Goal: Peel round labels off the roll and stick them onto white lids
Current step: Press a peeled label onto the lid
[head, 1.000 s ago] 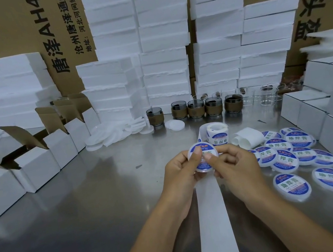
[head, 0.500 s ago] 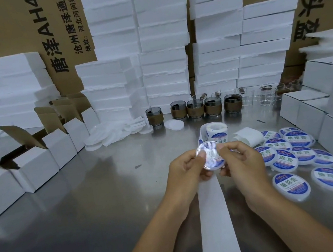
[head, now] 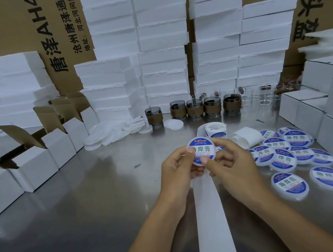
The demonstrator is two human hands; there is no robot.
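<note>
Smoothing step, judging by the grip: labelled lid [head: 201, 152] held up above the steel table [head: 86, 204], just in front of the label roll [head: 216, 131]. Pinched at the rim by left hand [head: 176, 171] and right hand [head: 233, 163], fingers curled behind, both thumbs pressed on the label face. Round, so no long axis; printed face tilted up toward the camera, text upright and level. Backing strip [head: 212, 216] running from the roll straight toward the body. Next, probably: set down on the labelled pile [head: 283, 151] at right, fetch one from the heap of blank lids [head: 110, 134] far left, peel another label.
</note>
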